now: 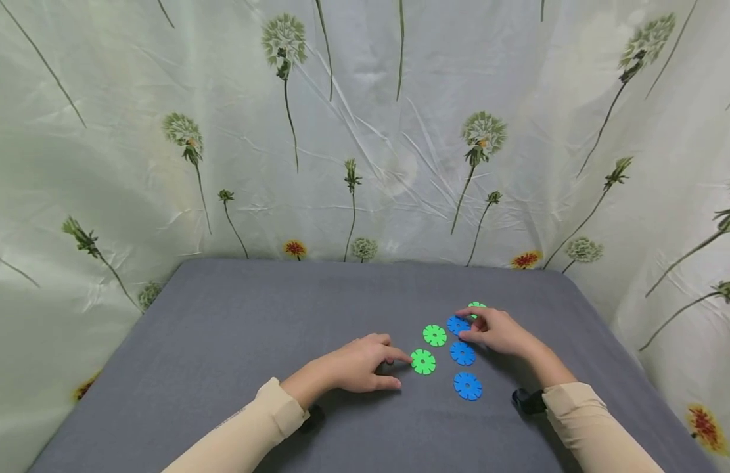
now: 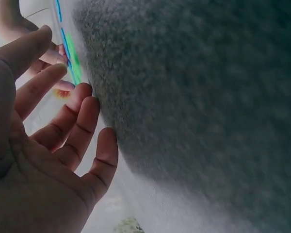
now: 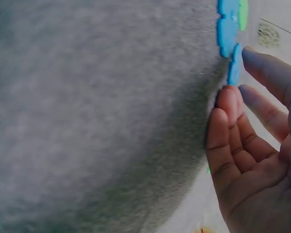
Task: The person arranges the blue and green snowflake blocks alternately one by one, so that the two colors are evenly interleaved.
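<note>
Three blue interlocking discs with notched rims lie in a rough column in the head view: a far blue disc [image 1: 456, 324], a middle blue disc [image 1: 462, 353] and a near blue disc [image 1: 468, 386]. Thumb and index finger of my right hand [image 1: 495, 330] pinch the far one by opposite edges, flat at the table. Left of the column are a near green disc [image 1: 423, 362] and another green disc [image 1: 435, 335]. My left hand [image 1: 361, 364] has its index fingertip at the near green disc's left edge, thumb stretched out apart. A third green disc [image 1: 476, 306] is partly hidden behind my right hand.
All the discs lie on a grey cloth-covered table [image 1: 252, 328]. A pale curtain [image 1: 388, 131] with printed dandelions hangs behind and around it. A dark object [image 1: 527, 401], worn at the right wrist, sits close over the cloth.
</note>
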`<state>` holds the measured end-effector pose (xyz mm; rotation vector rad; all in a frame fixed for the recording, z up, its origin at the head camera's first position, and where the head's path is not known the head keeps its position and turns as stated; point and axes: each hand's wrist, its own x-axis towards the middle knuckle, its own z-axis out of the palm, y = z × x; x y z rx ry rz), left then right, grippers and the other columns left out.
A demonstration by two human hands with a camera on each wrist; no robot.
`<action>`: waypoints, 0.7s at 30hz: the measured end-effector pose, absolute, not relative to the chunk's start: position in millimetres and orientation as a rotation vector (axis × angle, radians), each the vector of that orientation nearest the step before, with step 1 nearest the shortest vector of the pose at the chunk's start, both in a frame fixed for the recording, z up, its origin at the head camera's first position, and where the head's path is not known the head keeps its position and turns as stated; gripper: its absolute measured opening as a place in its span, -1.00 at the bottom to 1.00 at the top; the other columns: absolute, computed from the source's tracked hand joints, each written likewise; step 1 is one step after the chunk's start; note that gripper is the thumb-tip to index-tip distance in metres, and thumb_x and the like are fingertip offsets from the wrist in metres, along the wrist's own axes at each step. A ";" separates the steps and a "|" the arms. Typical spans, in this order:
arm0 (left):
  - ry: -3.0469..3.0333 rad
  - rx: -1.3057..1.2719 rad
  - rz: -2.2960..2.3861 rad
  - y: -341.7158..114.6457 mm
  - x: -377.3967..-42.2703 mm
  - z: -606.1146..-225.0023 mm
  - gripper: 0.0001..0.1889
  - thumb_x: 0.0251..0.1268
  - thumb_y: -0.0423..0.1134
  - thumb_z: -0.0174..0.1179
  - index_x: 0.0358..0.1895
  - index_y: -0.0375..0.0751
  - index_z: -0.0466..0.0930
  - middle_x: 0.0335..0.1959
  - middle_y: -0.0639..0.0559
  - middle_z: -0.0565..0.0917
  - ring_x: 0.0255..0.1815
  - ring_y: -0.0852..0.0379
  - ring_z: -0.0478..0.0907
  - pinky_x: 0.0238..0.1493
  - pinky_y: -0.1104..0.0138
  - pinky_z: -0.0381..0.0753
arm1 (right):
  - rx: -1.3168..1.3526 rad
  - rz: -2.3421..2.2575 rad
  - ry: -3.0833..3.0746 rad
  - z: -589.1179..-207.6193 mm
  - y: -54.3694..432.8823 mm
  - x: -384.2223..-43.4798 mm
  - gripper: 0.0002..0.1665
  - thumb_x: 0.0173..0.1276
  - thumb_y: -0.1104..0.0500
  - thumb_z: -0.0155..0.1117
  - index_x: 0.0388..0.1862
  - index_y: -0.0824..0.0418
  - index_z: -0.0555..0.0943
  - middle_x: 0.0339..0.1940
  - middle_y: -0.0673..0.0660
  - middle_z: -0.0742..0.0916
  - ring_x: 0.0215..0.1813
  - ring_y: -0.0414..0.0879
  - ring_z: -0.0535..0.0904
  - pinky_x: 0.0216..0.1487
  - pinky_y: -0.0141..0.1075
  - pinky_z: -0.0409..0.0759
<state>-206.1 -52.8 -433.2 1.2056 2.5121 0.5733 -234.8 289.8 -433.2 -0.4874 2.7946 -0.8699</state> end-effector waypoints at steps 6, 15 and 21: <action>2.508 1.239 0.501 -51.2 -205.4 -436.2 -0.47 0.49 0.10 0.37 0.48 0.33 0.60 -0.02 0.16 0.55 -0.13 0.31 0.32 -0.16 0.42 0.35 | -0.476 -0.886 2.792 -436.9 289.9 -237.5 -0.41 0.51 0.05 0.46 0.41 0.27 0.63 -0.33 0.01 0.66 -0.34 -0.17 0.48 -0.35 -0.36 0.45; 2.507 1.200 0.503 -51.3 -203.6 -438.3 -0.51 0.48 0.10 0.39 0.43 0.42 0.63 0.06 0.19 0.53 -0.06 0.32 0.30 -0.09 0.42 0.33 | -0.471 -0.891 2.807 -440.9 290.5 -239.1 -0.44 0.50 0.06 0.47 0.38 0.26 0.65 -0.35 -0.01 0.65 -0.36 -0.19 0.46 -0.36 -0.37 0.44; 2.510 1.200 0.506 -50.1 -202.3 -437.1 -0.53 0.49 0.08 0.38 0.41 0.38 0.65 0.03 0.20 0.53 -0.06 0.32 0.31 -0.08 0.41 0.33 | -0.470 -0.892 2.828 -441.7 289.5 -237.7 -0.48 0.48 0.08 0.49 0.34 0.25 0.67 -0.38 -0.01 0.65 -0.37 -0.21 0.45 -0.36 -0.37 0.43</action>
